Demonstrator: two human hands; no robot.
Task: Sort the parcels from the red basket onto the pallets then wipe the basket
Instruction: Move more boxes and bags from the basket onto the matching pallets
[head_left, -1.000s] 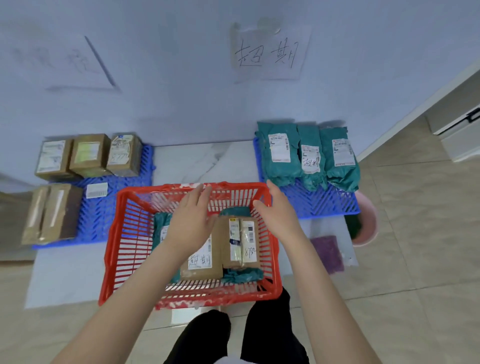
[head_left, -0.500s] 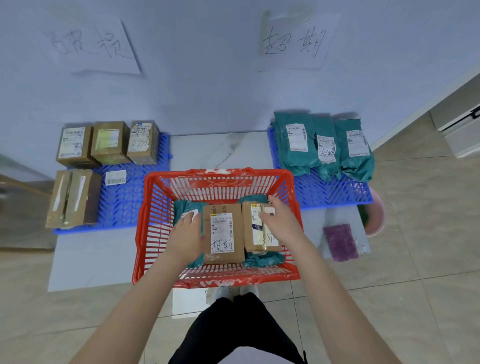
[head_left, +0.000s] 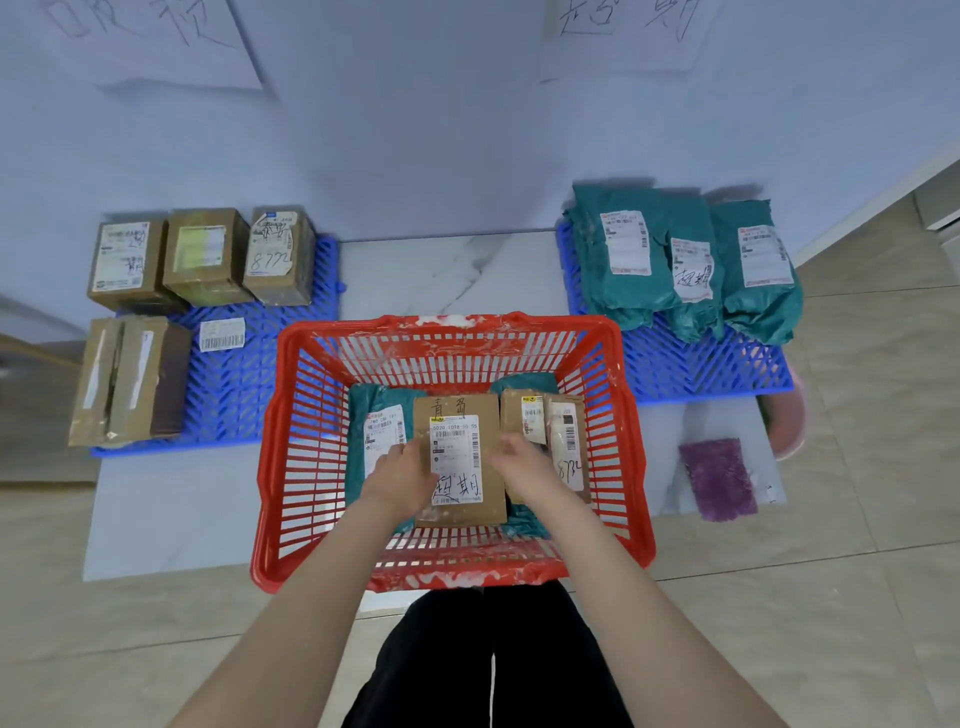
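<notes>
We see two handwritten paper signs on the pale blue wall, a white marbled slab on the beige tiled floor, and a pink basin at its right edge.

Your red slatted plastic basket sits at frame centre. A flat brown cardboard parcel lies label-up inside it, over teal plastic mailers. Blue lattice pallets lie to its upper left and upper right.

The red basket and blue pallets are hard moulded plastic, slightly shiny. The cardboard box is matt brown with a paper label, the teal mailers are crinkly glossy plastic film, and the purple cloth looks fuzzy.
</notes>
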